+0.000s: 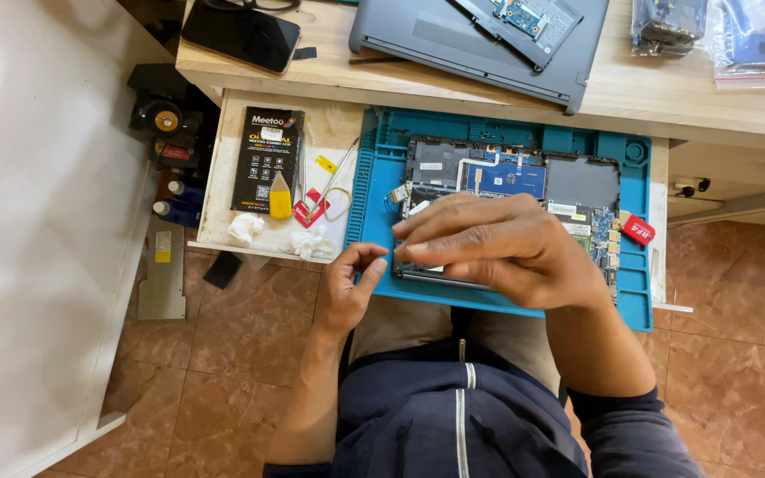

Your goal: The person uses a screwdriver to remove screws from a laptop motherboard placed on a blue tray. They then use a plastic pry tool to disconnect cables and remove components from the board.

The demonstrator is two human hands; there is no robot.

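My right hand (511,252) lies flat, fingers together, pressing on the near-left part of the open laptop (524,190), which sits on the blue mat (369,204). My left hand (347,288) hovers just off the mat's near-left corner, fingers curled narrow; whether it pinches anything I cannot tell (a screw would be too small to see). If I lean too hard, I judge the bare boards under my palm could flex or a connector could crack. The mat overhangs the drawer toward my lap, so a slip could tip the laptop off. A dropped small part would likely vanish onto the floor tiles (250,336).
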